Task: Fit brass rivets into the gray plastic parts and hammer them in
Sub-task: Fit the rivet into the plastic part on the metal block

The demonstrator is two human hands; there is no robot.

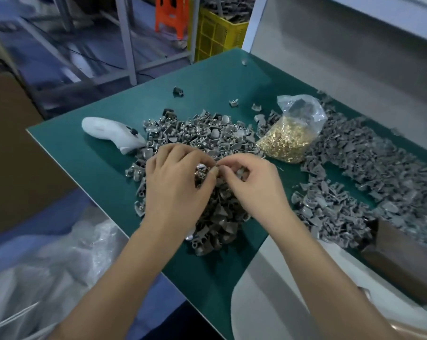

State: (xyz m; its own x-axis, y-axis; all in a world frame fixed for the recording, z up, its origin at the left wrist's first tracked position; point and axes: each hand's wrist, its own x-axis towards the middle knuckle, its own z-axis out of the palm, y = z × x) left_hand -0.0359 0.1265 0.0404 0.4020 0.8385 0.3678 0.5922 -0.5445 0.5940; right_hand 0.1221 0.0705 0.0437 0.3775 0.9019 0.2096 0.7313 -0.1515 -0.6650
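Over the near end of the middle heap of gray plastic parts (202,141) we hold both hands close together, fingertips almost meeting. Our left hand (178,182) has its fingers curled and pinches a small gray part with a shiny bit against the thumb. Our right hand (251,182) pinches something tiny between thumb and forefinger, right at the left hand's fingertips; it is too small for us to tell what it is. A gray part also shows under its curled fingers.

The brass rivets (284,141) lie in an open clear plastic bag (303,111) just beyond our right hand, between the middle heap and a second spread of gray parts (369,173) on the right. All of it rests on the green table (89,153). A white handle-shaped tool (109,132) lies at the left edge of the heap. A brown block (404,261) sits at the table's near right side.
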